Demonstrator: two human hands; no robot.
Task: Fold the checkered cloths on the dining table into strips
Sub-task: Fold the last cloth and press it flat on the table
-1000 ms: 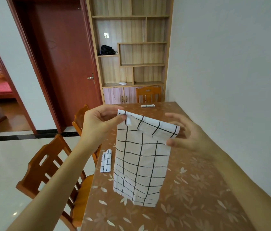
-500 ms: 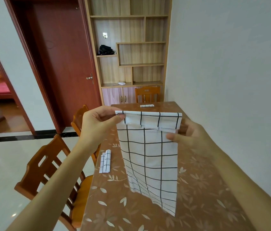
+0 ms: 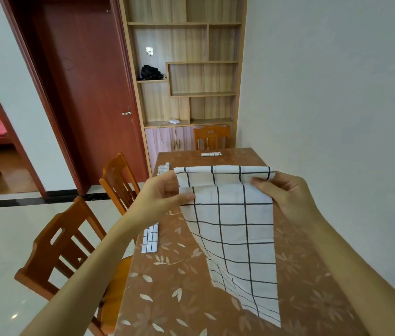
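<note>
Tension across the top edge is what this fold needs. You have the checkered cloth (image 3: 235,229) lifted above the dining table (image 3: 179,299). Your left hand (image 3: 164,192) pinches the left end of the turned-over band and your right hand (image 3: 286,192) pinches the right end, thumbs toward you. The rest of the cloth hangs toward the near right of the tabletop (whether the bottom corner touches it, I cannot tell).

Hold both pinches level so the band has the same width from end to end, and use the black grid lines as your guide. Roll the next turn over in one even motion, then lay it flat to press the crease.

The table has a glossy brown cover with a pale leaf print, likely slippery under fabric. Three finished strips lie on it: one near your left forearm (image 3: 150,238), one at the far left edge (image 3: 163,168), one at the far end (image 3: 211,154). Wooden chairs (image 3: 70,251) stand along the left side, a plain wall (image 3: 337,117) on the right, and a shelf unit (image 3: 186,69) and red-brown door (image 3: 89,93) beyond.
</note>
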